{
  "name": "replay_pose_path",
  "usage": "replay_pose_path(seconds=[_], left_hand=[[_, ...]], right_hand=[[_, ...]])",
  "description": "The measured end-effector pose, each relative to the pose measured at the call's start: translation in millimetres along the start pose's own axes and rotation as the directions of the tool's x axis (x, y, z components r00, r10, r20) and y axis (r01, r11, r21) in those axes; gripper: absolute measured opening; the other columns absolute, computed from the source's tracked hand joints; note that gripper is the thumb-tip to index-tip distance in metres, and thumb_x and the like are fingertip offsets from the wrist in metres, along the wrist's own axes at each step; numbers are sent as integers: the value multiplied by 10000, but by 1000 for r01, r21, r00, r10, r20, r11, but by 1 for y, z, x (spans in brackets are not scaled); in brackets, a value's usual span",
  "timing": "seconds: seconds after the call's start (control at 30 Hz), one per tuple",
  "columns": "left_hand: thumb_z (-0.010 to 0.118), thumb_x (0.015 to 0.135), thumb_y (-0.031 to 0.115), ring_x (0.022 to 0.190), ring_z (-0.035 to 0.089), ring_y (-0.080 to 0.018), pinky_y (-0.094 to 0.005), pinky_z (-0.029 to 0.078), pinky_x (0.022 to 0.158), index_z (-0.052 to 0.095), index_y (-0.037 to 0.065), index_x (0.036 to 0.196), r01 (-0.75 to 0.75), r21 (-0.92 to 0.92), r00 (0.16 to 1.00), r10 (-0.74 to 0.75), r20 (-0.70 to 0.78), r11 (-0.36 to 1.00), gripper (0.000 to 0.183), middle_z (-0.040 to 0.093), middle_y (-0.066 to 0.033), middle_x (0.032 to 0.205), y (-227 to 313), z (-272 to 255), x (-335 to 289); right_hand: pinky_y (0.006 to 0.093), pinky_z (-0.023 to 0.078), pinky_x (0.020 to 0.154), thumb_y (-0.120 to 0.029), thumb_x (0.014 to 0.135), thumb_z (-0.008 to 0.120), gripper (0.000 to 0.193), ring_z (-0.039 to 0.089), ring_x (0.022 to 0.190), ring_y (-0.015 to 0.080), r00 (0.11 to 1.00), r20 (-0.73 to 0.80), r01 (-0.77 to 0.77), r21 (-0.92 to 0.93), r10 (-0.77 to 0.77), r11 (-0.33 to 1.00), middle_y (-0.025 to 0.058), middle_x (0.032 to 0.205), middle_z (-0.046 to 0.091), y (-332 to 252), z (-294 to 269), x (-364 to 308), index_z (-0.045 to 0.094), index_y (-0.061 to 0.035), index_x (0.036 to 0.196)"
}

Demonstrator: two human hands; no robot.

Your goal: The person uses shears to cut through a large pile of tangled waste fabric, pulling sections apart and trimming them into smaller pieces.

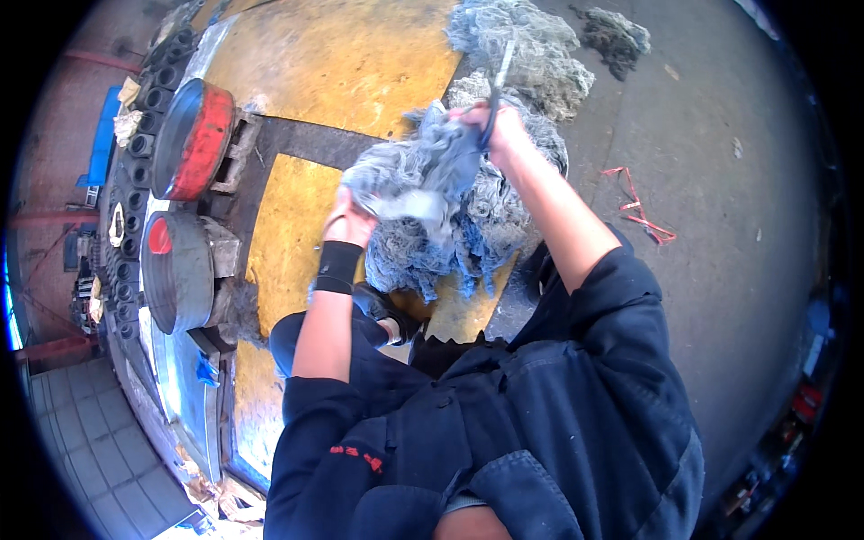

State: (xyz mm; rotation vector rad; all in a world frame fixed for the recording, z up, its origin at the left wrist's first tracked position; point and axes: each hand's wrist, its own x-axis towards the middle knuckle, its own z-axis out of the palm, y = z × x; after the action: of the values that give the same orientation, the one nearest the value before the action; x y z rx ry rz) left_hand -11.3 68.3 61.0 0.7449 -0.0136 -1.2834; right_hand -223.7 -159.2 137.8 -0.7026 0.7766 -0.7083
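I have a bunched mass of grey-blue yarn waste point(423, 171) stretched between both hands above a larger tangled yarn heap point(468, 238). My left hand point(353, 216), with a black band at the wrist, is closed on the left end of the bunch. My right hand point(504, 128) is closed round a dark-handled bladed tool point(498, 79) whose narrow pale blade points away from me. The fingers of that hand are also against the yarn; motion blurs them. Whether the tool is scissors or a knife is unclear.
More pale yarn waste point(526, 45) and a darker clump point(616, 40) lie at the far side. Yellow boards point(333, 63) cover part of the dark floor. Two large drums point(192, 139) stand on blocks at left. A red strap point(639, 211) lies at right.
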Motion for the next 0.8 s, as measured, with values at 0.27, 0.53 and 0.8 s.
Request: replay_pose_path(seconds=[0.27, 0.53, 0.8], left_hand=[[445, 945, 313, 1117, 533, -254, -420, 387, 982, 505, 58, 1223, -336, 138, 929, 352, -114, 932, 383, 571, -99, 1212, 125, 3, -15], [461, 933, 304, 1115, 521, -241, -441, 353, 991, 561, 94, 1133, -448, 225, 792, 501, -350, 865, 306, 606, -82, 1145, 221, 5, -23], [604, 844, 128, 1120, 515, -275, -472, 375, 985, 504, 78, 1160, -432, 296, 800, 513, -310, 852, 335, 571, -113, 1158, 263, 7, -44]], right_hand=[[377, 557, 675, 126, 697, 513, 128, 645, 797, 345, 953, -297, 171, 352, -63, 920, 282, 890, 615, -33, -56, 37, 531, 147, 822], [376, 549, 640, 137, 677, 483, 170, 647, 770, 378, 854, -462, 415, 329, -239, 848, 292, 882, 595, -65, -93, 30, 486, 173, 843], [332, 533, 591, 109, 689, 500, 165, 649, 765, 319, 808, -544, 430, 285, -225, 856, 294, 939, 606, -80, -132, 26, 491, 124, 853]])
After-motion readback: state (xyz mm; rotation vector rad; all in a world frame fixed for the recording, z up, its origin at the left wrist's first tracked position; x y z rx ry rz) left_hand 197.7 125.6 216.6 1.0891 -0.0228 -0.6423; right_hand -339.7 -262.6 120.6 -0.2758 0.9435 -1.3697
